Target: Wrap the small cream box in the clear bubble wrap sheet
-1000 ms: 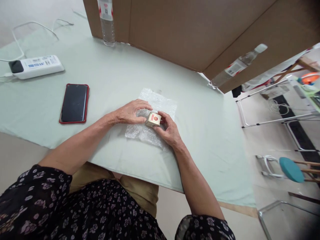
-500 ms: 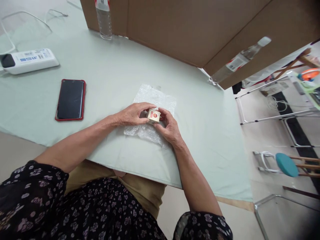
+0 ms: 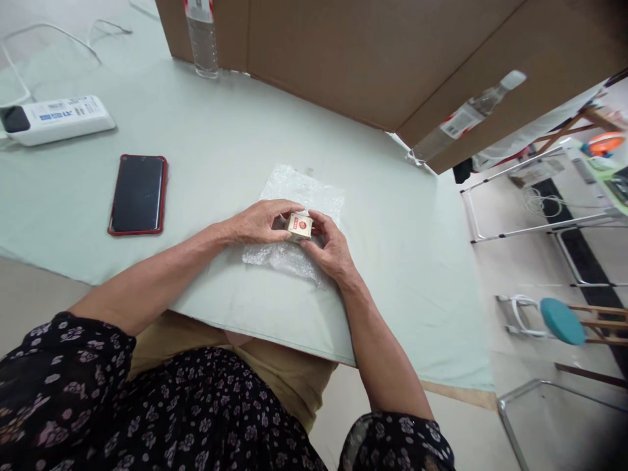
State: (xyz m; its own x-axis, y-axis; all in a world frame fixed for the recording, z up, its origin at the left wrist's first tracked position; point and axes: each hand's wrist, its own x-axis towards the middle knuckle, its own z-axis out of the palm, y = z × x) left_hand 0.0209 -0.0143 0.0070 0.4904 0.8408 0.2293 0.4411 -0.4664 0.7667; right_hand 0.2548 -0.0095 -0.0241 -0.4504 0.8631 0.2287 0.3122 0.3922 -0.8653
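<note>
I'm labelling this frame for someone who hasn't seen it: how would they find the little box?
Start at the pale green table and find the crumpled bubble wrap near its front edge. Above it, the left hand and right hand pinch the small box, the only beige thing there, with a red round mark.

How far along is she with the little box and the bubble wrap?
Done: the clear bubble wrap sheet lies spread on the pale green tablecloth. In hand: left hand and right hand hold the small beige cardboard box over it. Left: the box is not yet covered.
</note>
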